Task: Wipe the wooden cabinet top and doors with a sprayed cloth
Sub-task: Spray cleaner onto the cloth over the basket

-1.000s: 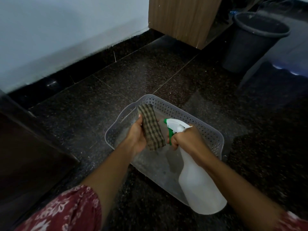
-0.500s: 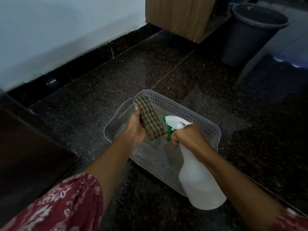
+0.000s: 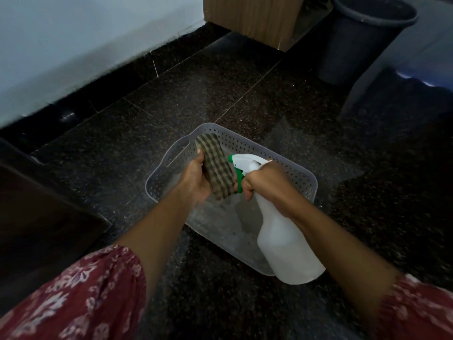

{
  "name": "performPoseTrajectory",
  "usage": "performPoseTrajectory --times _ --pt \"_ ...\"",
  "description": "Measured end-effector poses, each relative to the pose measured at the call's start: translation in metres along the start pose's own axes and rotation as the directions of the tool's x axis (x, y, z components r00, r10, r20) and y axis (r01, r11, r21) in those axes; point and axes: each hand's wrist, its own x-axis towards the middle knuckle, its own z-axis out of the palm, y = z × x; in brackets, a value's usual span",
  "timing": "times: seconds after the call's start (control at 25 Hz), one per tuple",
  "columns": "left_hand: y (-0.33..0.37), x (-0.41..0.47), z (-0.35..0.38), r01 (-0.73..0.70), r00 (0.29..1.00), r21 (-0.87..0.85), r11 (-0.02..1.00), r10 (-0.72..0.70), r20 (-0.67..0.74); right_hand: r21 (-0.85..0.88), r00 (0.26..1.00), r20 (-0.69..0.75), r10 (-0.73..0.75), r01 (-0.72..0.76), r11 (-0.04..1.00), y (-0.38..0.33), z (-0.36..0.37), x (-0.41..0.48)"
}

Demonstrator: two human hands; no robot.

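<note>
My left hand [image 3: 196, 179] grips a folded checked cloth [image 3: 215, 165], held upright over a perforated plastic basket [image 3: 289, 168] on the dark floor. My right hand [image 3: 263, 179] is wrapped around the neck of a white spray bottle [image 3: 286, 244] with a green trigger; the nozzle points at the cloth from a few centimetres away. The corner of a wooden cabinet [image 3: 252, 15] stands at the top of the view, beyond the basket.
A dark bin [image 3: 362, 42] stands to the right of the cabinet. A pale wall [image 3: 73, 45] with a dark skirting runs along the left. Dark furniture [image 3: 36, 217] fills the lower left. The floor is polished speckled stone.
Both hands keep their hold. The view has tilted slightly, so the cabinet and bin sit higher in frame. The cloth and bottle have barely shifted relative to each other.
</note>
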Motion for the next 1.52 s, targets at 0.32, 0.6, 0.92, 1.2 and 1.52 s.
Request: performPoseTrajectory --times 0.32,0.6,0.92,1.2,1.52 --pt "-0.004 -0.007 0.001 0.049 0.998 0.035 0.998 -0.051 0.038 -0.017 0.997 -0.06 0.055 -0.056 0.998 -0.006 -0.003 -0.004" --pt "0.001 -0.004 0.0 0.021 1.0 0.003 1.0 -0.021 0.011 -0.073 0.999 -0.034 0.033 -0.035 0.997 0.003 0.002 -0.003" --pt "0.004 -0.001 -0.003 -0.011 1.0 -0.018 1.0 0.011 -0.015 -0.09 1.0 -0.013 0.011 -0.012 0.996 0.007 0.007 0.002" --pt "0.003 -0.005 0.002 0.014 1.0 -0.024 1.0 -0.013 0.017 -0.062 0.996 -0.092 -0.015 0.009 0.998 -0.009 -0.002 0.002" --pt "0.007 -0.002 0.002 -0.019 1.0 -0.045 0.999 0.019 -0.003 -0.174 0.999 0.015 0.044 -0.041 0.984 -0.01 -0.006 -0.006"
